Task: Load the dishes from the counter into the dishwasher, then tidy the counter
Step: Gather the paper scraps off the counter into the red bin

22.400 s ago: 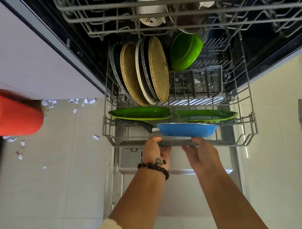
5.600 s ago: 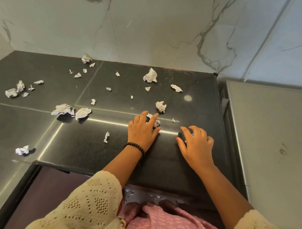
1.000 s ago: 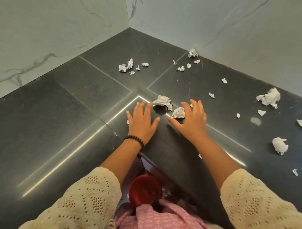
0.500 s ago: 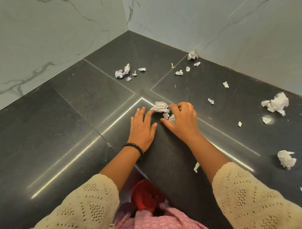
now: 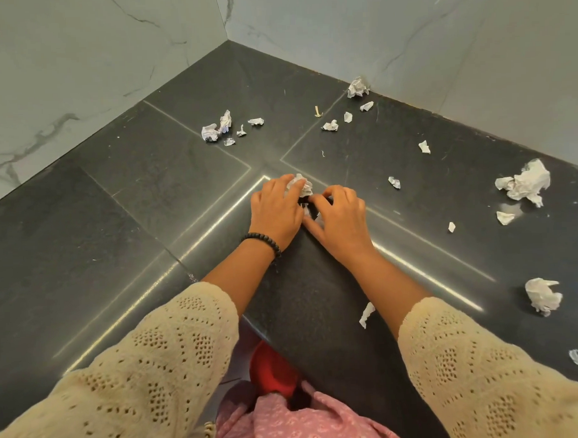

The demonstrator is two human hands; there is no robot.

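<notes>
We see two pale marble-look walls with grey veins, which meet in a corner at the top of the view. Below them a dark grey stone counter runs along both walls, and thin seams cross it. Bright lines of light reflect on its polished surface

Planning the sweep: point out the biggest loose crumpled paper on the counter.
The crumpled paper wad at far right near the wall; it spreads wider than every other scrap, including the wad nearer the counter's edge.
</notes>
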